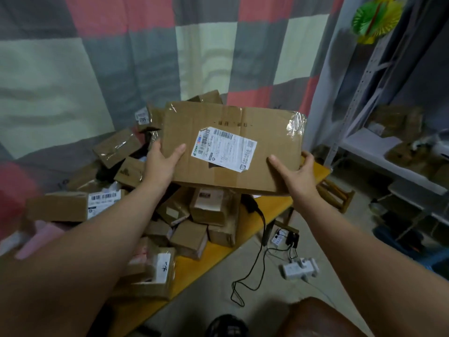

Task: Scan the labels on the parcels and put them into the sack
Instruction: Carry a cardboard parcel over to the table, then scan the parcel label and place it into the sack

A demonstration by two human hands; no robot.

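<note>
While both bare arms reach forward, the left hand (161,161) and the right hand (296,171) hold one wide, flat cardboard parcel (267,132) in the air above the far part of a yellow table (194,266). Left hand: thumb laid on the parcel's upper face near its left edge, fingers (156,145) curled round that edge. Right hand: thumb on the upper face near the lower right corner, fingers (308,156) wrapped round the right edge. The parcel is tilted so that its upper face turns toward the camera. A white label (224,148) with barcodes sits slightly askew near the middle of that face, between the two thumbs, and clear tape shines at the upper right corner. Beneath and to the left of the held parcel, a heap of smaller boxes (206,210) covers the table, several showing white labels of their own. On the floor to the right of the table lie a white power strip (300,268) and a looping black cable (261,244). A checked cloth (97,57) in grey, pink and cream hangs behind the heap, and a metal shelf (364,147) holding blurred boxes stands at the right.
</note>
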